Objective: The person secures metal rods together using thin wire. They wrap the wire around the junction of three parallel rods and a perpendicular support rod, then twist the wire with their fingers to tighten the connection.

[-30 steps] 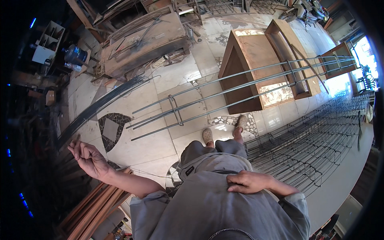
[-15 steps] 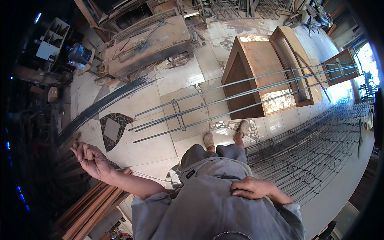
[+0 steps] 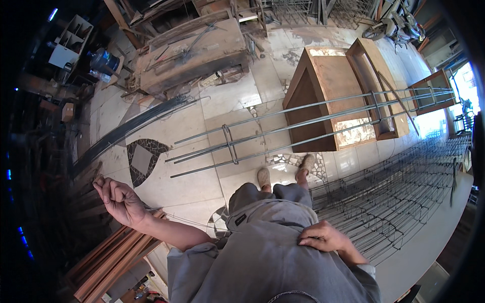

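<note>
My left hand (image 3: 121, 203) is raised at the left, its fingers curled and pinched together. Anything in the pinch is too small to make out. In front of my shirt, my right hand (image 3: 324, 236) is closed with its fingers bent inward, and the palm is hidden. Ahead of me, long steel bars (image 3: 273, 131) run toward the far right, with a rectangular wire stirrup (image 3: 230, 144) around them near their left ends. Both hands are apart from these bars. They pass over a wooden cabinet (image 3: 333, 86) lying on the floor.
Several rebar cages (image 3: 379, 207) are stacked at the right. A bundle of thin dark rods (image 3: 134, 129) lies at the left, and reddish wooden planks (image 3: 113, 252) sit below my left forearm. A worn wooden workbench (image 3: 197, 60) and a motorbike (image 3: 396, 28) stand farther back.
The view has shifted slightly. My right hand has moved a little to the right across my shirt, while my left hand keeps its pinched shape. The bars look unchanged.
</note>
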`<state>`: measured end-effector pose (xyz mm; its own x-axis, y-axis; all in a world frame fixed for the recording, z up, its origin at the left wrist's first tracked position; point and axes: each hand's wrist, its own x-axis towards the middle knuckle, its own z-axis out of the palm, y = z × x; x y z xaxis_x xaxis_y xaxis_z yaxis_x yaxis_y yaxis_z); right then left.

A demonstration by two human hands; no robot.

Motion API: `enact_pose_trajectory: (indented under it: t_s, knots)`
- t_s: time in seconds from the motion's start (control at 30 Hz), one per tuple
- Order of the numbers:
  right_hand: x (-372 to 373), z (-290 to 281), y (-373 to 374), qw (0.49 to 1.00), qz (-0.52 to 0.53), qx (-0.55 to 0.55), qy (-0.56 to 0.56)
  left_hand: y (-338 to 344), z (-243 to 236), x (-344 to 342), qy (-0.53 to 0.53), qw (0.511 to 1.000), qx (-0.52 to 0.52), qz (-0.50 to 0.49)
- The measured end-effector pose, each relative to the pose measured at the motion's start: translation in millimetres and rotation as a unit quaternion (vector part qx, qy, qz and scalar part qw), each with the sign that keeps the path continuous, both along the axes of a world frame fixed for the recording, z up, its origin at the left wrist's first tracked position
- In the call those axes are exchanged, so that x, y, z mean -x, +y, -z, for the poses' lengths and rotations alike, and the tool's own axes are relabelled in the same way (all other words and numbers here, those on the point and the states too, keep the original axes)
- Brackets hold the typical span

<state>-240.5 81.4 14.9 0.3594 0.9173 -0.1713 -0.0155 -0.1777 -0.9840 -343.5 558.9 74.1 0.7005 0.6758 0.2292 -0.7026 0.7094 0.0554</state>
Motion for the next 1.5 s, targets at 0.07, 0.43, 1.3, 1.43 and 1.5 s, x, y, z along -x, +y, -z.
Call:
enact_pose_trajectory:
  t_s: [0.07,0.43,1.3,1.43,1.5]
  knots:
    - [2.7,-0.5,-3.9,1.0,0.024,-0.001,0.001,0.0,-0.6,0.8,0.0,1.0,-0.015,0.004]
    - [-9.5,-2.8,-17.5,0.978,0.106,0.099,-0.15,-28.1,-8.0,-7.7,-0.037,0.997,-0.07,-0.001]
    - [-5.8,25.8,108.8,0.948,0.309,-0.039,-0.058,-208.8,97.6,-61.6,0.368,0.848,-0.33,0.193]
    - [-18.0,16.1,101.9,0.968,0.243,-0.019,-0.06,-197.8,117.9,-72.7,0.329,0.864,-0.291,0.246]
    - [-25.3,17.7,99.6,0.971,0.222,-0.032,-0.086,-197.0,117.9,-69.3,0.33,0.862,-0.299,0.241]
